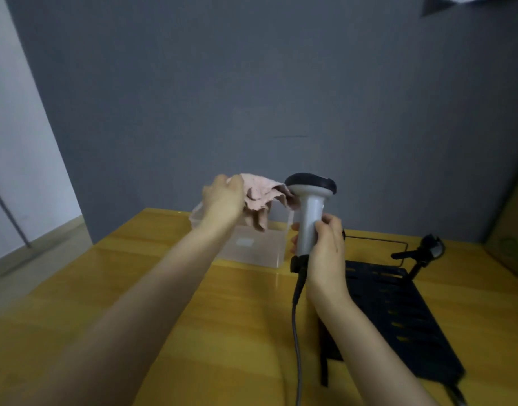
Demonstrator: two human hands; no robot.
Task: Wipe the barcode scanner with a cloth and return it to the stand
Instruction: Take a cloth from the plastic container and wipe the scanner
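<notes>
My right hand (325,244) grips the grey handle of the barcode scanner (310,200) and holds it upright above the table, its black head on top. A grey cable (296,332) hangs from the handle's base. My left hand (222,200) holds a crumpled pink cloth (262,196) just left of the scanner's head, and the cloth's edge touches the head's left side. The black stand (424,250), a thin arm with a cradle, rises at the right behind a black slotted base plate (398,312).
A clear plastic box (252,244) sits on the yellow wooden table (134,273) behind my hands. A cardboard box (512,230) stands at the far right edge. A grey wall backs the table; floor shows beyond its left edge.
</notes>
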